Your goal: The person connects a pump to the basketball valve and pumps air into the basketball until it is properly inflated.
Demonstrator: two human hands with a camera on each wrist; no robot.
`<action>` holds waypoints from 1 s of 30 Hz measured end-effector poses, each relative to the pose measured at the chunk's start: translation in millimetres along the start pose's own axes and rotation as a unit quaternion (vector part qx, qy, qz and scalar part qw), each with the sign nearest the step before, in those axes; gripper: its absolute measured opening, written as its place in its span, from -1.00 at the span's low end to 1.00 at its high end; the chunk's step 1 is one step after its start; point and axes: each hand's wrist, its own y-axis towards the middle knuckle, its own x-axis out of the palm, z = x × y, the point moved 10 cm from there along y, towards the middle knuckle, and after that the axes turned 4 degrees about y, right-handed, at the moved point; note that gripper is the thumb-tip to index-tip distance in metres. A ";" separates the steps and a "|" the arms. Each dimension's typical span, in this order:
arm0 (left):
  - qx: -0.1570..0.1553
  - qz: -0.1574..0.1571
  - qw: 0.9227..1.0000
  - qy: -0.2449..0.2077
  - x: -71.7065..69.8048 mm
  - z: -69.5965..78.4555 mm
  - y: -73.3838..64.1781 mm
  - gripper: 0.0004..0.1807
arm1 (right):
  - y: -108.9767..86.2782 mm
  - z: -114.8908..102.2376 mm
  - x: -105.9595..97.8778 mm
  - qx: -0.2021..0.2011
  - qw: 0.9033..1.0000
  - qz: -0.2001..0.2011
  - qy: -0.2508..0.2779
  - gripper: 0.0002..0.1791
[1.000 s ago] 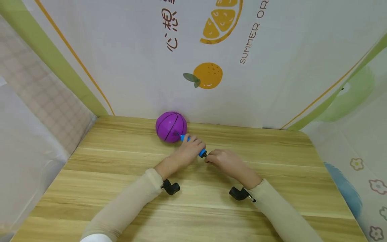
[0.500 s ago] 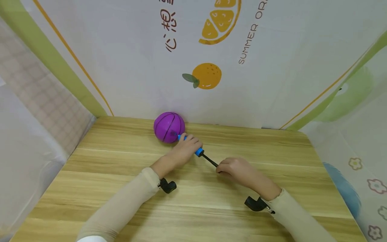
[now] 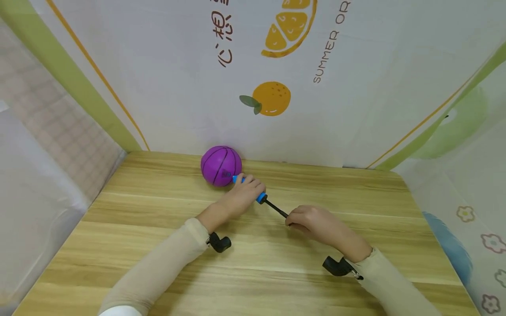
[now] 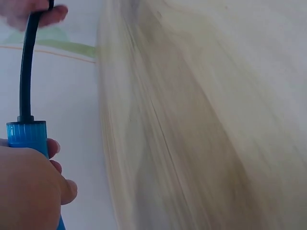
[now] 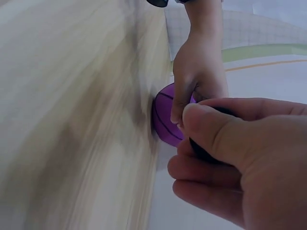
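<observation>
A purple ball (image 3: 219, 166) with black basketball lines sits at the back of the table. My left hand (image 3: 242, 197) wraps round the blue barrel of a hand pump (image 4: 28, 135), whose front tip points at the ball's side; whether a needle enters the ball is too small to tell. The black rod (image 3: 275, 208) stands well out of the barrel. At its far end my right hand (image 3: 316, 223) grips the black handle (image 5: 204, 151), mostly hidden by the fingers. In the right wrist view the ball shows partly behind the left hand.
A wood-grain table (image 3: 253, 281) spreads under both arms. Directly behind the ball hangs a white curtain (image 3: 178, 101) with orange fruit prints. More cloth hangs at the left and right sides. Each wrist carries a small black camera mount (image 3: 219, 242).
My right hand has drawn back to the right and toward me, pulling the rod far out of the barrel. The ball and my left hand have shifted very slightly left.
</observation>
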 end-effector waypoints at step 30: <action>0.004 0.002 1.000 -0.005 -6.1 -4.7 2.5 -0.64 | 24.4 -2.5 8.2 -0.024 0.998 0.010 -0.058 -0.84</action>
